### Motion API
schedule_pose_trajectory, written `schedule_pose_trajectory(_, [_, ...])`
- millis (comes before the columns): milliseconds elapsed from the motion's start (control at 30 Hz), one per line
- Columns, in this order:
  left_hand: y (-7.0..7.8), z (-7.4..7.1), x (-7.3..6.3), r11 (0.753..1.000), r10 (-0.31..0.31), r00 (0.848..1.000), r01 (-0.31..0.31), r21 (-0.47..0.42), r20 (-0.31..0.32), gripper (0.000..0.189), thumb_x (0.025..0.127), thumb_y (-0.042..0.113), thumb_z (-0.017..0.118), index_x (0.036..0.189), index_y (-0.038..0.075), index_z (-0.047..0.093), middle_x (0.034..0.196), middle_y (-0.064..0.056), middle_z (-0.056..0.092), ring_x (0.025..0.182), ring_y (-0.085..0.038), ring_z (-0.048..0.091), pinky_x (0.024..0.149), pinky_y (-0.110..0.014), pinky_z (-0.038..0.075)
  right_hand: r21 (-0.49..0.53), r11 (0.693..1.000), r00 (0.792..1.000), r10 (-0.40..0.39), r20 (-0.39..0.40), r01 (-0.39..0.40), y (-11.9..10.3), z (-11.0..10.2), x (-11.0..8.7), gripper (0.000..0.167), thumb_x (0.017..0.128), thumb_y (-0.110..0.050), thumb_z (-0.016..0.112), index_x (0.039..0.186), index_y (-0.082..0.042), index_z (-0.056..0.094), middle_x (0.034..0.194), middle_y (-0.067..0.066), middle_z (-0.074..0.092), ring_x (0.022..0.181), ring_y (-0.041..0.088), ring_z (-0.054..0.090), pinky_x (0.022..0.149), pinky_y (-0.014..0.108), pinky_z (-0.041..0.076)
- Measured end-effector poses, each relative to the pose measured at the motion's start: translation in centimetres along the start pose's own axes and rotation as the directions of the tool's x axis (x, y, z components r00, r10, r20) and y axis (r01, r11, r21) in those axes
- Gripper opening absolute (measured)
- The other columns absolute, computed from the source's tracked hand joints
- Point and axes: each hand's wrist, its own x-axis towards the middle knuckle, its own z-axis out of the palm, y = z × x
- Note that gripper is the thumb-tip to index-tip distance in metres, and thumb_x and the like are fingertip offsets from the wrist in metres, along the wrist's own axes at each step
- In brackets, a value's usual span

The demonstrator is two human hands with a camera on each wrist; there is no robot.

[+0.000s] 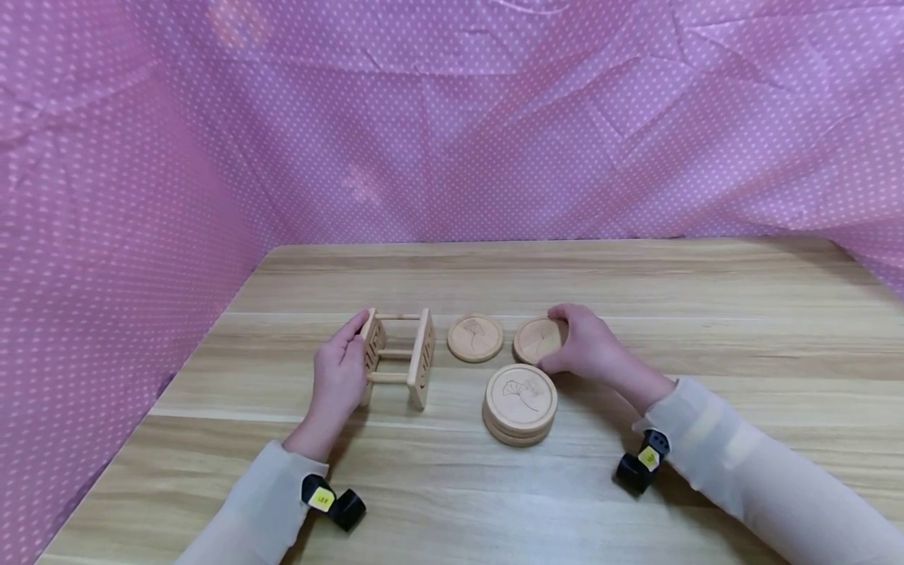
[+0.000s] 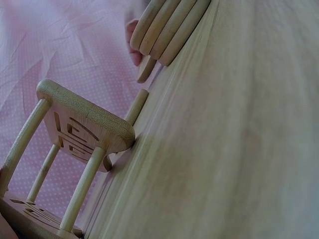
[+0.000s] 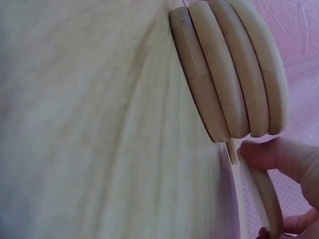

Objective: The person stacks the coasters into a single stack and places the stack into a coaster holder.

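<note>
My left hand (image 1: 339, 373) holds the left panel of a wooden coaster rack (image 1: 421, 357), which has two cut-out side panels joined by round rods. In the left wrist view the rack (image 2: 84, 124) stands on the table, with only a bit of that hand at the corner. My right hand (image 1: 589, 345) pinches a round wooden coaster (image 1: 537, 339) by its edges. The right wrist view shows this coaster (image 3: 266, 196) tilted, between thumb and fingers. Just in front of it is a stack of several coasters (image 1: 521, 400), the top one engraved with a leaf.
Between the rack and the pinched coaster, another engraved coaster (image 1: 475, 338) lies flat. The wood-grain table (image 1: 452, 502) reaches back to a pink dotted cloth (image 1: 438, 141), which also hangs along the left side. Each sleeve carries a small black wrist camera (image 1: 639, 464).
</note>
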Motion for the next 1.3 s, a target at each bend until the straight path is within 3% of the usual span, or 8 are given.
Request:
schedule_pose_trajectory(400, [0.1,0.1,-0.1,1.000,-0.006,1.000,0.006,0.001,0.005,0.040,0.093,0.002,0.036,0.130,0.001,0.052,0.132,-0.016,0.051,0.119,-0.025,0.048,0.100,-0.041,0.040,0.146,0.986,0.996,0.085,-0.023,-0.081,-0.3,-0.2,-0.5,0.088,0.059,-0.021,0.085,0.130,0.007,0.040,0.130,0.025,0.046,0.121,0.036,0.040,0.107,0.048,0.027])
schedule_pose_trajectory(733, [0.0,0.1,-0.1,1.000,-0.019,1.000,0.019,-0.002,0.003,0.040,0.094,0.004,0.036,0.130,0.002,0.052,0.132,-0.016,0.051,0.119,-0.025,0.048,0.099,-0.041,0.040,0.200,0.974,0.991,0.121,-0.065,-0.106,-0.8,-0.5,-0.9,0.091,0.058,-0.025,0.086,0.132,0.003,0.041,0.132,0.023,0.046,0.120,0.035,0.043,0.105,0.046,0.031])
schedule_pose_trajectory(967, [0.0,0.1,-0.1,1.000,-0.011,1.000,0.011,0.000,0.004,0.040,0.094,0.004,0.036,0.130,0.002,0.052,0.132,-0.017,0.051,0.119,-0.025,0.048,0.099,-0.042,0.040,0.304,0.951,0.991,0.089,-0.104,-0.054,-0.7,-0.6,-1.1,0.087,0.059,-0.021,0.084,0.132,0.001,0.043,0.130,0.018,0.050,0.115,0.030,0.048,0.101,0.042,0.037])
schedule_pose_trajectory(1300, [0.0,0.1,-0.1,1.000,-0.003,1.000,0.003,-0.006,-0.005,0.040,0.093,0.004,0.036,0.129,0.001,0.053,0.130,-0.017,0.052,0.117,-0.024,0.049,0.098,-0.040,0.041,0.260,0.965,0.993,0.004,-0.119,0.027,-1.2,-0.7,-1.7,0.081,0.062,-0.023,0.083,0.130,0.001,0.047,0.127,0.018,0.053,0.112,0.030,0.051,0.100,0.043,0.038])
